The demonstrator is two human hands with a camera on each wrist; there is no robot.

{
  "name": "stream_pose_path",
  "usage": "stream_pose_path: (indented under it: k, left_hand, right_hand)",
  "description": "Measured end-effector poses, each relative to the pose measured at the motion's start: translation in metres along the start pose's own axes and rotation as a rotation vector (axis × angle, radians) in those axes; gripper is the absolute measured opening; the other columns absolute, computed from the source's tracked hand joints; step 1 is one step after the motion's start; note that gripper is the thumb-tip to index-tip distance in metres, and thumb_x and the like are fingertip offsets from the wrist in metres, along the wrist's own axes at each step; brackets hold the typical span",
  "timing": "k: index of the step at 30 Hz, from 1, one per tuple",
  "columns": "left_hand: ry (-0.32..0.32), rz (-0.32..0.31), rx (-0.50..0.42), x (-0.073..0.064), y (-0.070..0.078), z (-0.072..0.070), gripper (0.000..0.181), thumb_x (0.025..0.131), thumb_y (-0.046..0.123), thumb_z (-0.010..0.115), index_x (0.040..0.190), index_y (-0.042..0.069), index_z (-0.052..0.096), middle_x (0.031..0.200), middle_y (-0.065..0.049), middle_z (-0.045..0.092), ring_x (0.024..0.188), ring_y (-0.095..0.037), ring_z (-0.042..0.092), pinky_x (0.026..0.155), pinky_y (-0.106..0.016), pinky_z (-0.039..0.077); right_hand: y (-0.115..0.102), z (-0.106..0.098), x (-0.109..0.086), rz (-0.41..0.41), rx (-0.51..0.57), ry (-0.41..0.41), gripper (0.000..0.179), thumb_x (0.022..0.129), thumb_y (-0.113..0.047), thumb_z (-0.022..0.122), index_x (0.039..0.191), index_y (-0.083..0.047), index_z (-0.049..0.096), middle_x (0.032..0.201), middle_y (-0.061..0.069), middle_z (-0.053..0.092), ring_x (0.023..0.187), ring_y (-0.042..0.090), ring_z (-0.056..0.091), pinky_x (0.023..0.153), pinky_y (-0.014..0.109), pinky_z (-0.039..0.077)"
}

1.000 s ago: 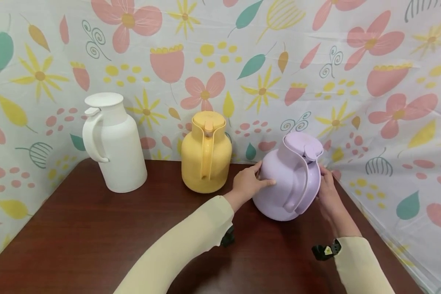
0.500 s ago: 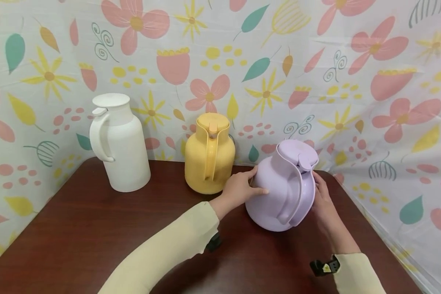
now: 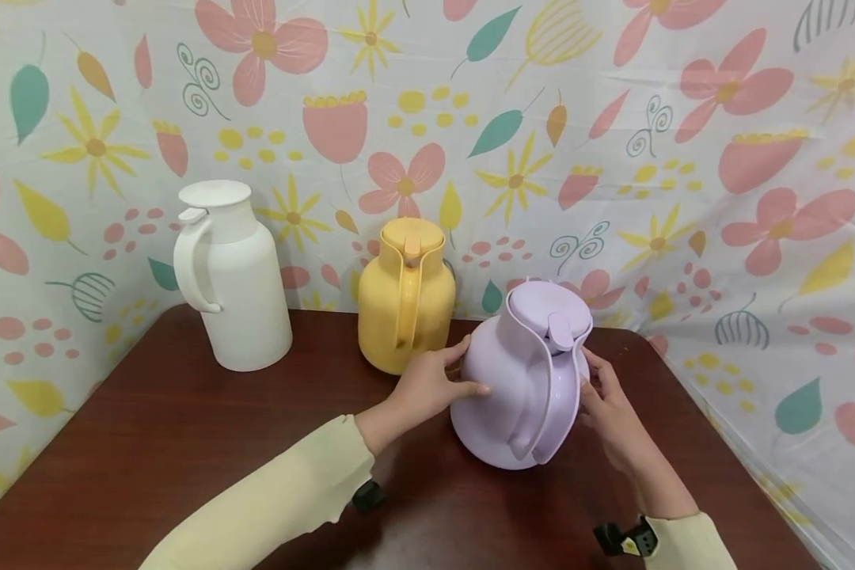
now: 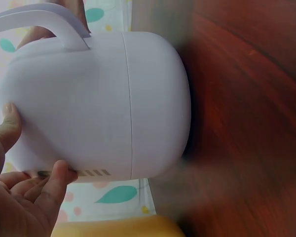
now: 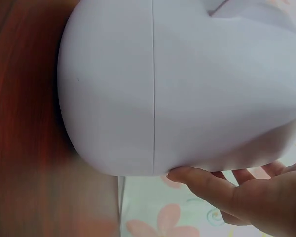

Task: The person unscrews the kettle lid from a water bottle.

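Note:
A lilac thermal jug (image 3: 495, 388) stands at the right of the table in the head view, its lid and handle facing me. My left hand (image 3: 422, 389) holds its left side, thumb on the front and the other fingers round behind. In the left wrist view that thumb and several fingertips touch the jug body (image 4: 84, 113) beside some small printed marks. My right hand (image 3: 613, 419) grips the opposite side; its fingers (image 5: 202, 181) lie along the body in the right wrist view. The base is at the tabletop, though I cannot tell whether it touches. The jug's far side is hidden.
Just left of my left hand stands a yellow thermal jug (image 3: 388, 317), upright with its handle toward me. A taller white jug (image 3: 249, 293) is farther left, handle to the left. Behind the dark red-brown table (image 3: 150, 443) hangs a flower-patterned cloth (image 3: 499, 119).
Both hands have brought the lilac jug left and nearer to me. It has turned a little, so its handle points more toward me. The yellow and white jugs stay in place.

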State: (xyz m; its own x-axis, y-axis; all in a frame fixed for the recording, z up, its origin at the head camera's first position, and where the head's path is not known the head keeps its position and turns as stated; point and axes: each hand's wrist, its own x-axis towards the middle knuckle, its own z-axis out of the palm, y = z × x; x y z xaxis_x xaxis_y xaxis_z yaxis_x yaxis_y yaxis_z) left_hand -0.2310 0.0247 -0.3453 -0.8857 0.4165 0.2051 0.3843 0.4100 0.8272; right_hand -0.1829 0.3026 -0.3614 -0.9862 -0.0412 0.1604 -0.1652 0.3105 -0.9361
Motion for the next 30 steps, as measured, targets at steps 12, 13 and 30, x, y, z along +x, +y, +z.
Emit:
stream_pose_path:
  k: [12,13,30]
  left_hand:
    - [0.041,-0.014,-0.029,-0.033,-0.01,-0.021,0.08,0.083,0.029,0.086,0.15,0.007,0.049,0.151,-0.011,0.055,0.137,-0.026,0.058,0.11,-0.045,0.05]
    - [0.042,-0.014,-0.037,-0.035,-0.011,-0.023,0.08,0.083,0.028,0.086,0.15,0.006,0.049,0.151,-0.011,0.055,0.137,-0.026,0.058,0.109,-0.045,0.05]
    - [0.021,-0.105,-0.108,-0.069,-0.019,-0.057,0.078,0.083,0.028,0.087,0.15,0.01,0.051,0.15,-0.009,0.057,0.133,-0.028,0.062,0.104,-0.043,0.054]
  right_hand:
    - [-0.015,0.025,-0.013,0.057,-0.025,-0.058,0.064,0.11,-0.028,0.045,0.16,-0.004,0.013,0.144,0.025,0.031,0.103,-0.003,0.051,0.077,0.022,0.056]
    - [-0.016,0.027,-0.013,0.057,-0.018,-0.059,0.063,0.11,-0.027,0.045,0.159,-0.003,0.013,0.144,0.025,0.031,0.103,-0.002,0.051,0.076,0.022,0.056]
    - [-0.037,0.068,-0.022,0.098,0.065,-0.039,0.058,0.106,-0.01,0.05,0.156,-0.001,0.022,0.145,0.022,0.036,0.103,0.003,0.052,0.074,0.026,0.057]
